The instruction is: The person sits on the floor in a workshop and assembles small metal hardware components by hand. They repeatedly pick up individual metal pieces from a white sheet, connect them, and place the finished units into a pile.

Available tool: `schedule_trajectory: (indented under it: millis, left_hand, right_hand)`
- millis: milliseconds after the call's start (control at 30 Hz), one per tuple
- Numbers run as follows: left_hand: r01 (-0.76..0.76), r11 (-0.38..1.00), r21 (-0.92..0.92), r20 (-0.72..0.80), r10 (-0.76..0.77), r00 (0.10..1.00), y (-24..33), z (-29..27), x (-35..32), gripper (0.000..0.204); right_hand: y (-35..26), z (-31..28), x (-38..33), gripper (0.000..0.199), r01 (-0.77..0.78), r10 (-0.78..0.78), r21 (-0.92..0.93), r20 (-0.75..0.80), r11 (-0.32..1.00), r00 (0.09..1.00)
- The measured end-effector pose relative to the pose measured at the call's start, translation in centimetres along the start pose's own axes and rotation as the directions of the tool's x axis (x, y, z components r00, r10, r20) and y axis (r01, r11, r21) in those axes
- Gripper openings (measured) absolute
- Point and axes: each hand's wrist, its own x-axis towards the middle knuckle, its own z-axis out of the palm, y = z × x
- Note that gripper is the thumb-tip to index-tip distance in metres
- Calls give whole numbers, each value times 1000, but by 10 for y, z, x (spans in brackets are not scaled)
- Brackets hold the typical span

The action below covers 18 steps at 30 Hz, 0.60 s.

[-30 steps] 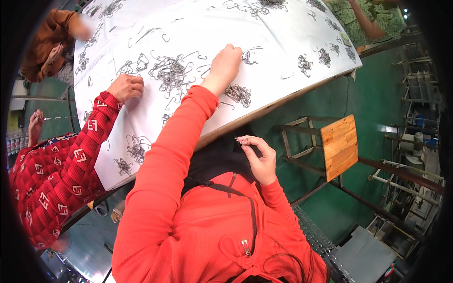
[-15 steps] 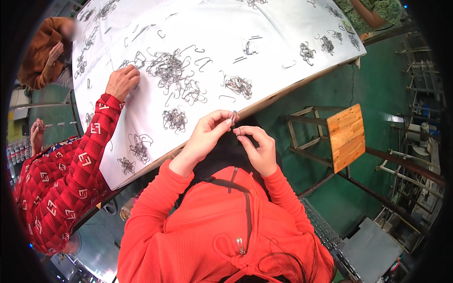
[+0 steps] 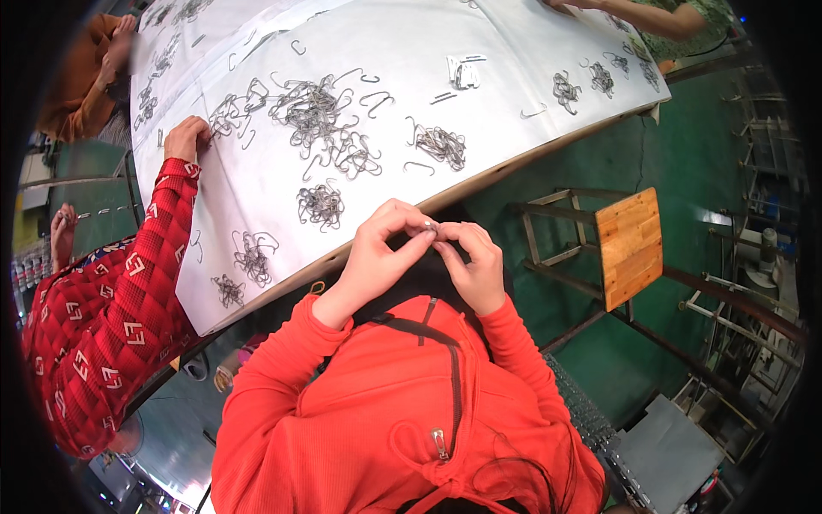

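Note:
My left hand and my right hand meet just off the table's near edge, in front of my body. Thumb and forefinger of each are pinched together, and the fingertips of the two hands nearly touch. Between them shows a bit of a small grey metal piece; the fingers cover most of it, so its shape cannot be told. On the white-covered table, the closest heaps of bent wire hooks are one small pile to the left and another pile straight ahead.
A large heap of hooks lies mid-table, with smaller piles farther right. At my left, a co-worker's hand in a red patterned sleeve rests by some hooks. More people sit across. A wooden-topped stool stands to my right.
My right hand has come up and left, so both hands' fingertips now meet at the metal piece. The co-worker's hand has drawn back left. An arm now reaches in at the far right.

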Motion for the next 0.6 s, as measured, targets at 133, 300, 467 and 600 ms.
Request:
schedule_trajectory:
  millis: [133, 300, 467, 600]
  left_hand:
    - [-226, 937, 267, 82, 212, 974, -15, -11, 3, 13]
    - [-328, 888, 323, 151, 294, 944, -37, -18, 11, 12]
    - [-217, 944, 248, 115, 193, 974, -41, -19, 13, 11]
    - [-325, 903, 282, 108, 307, 946, -44, -19, 14, 13]
  right_hand:
    - [4, -5, 9, 16, -44, 47, 52, -56, 998, 997]
    - [19, 10, 78, 12, 224, -225, -165, 18, 960, 974]
    - [44, 56, 168, 11, 316, -296, -309, 110, 897, 949]
    - [50, 74, 198, 8, 310, -124, -651, 316, 693, 941]
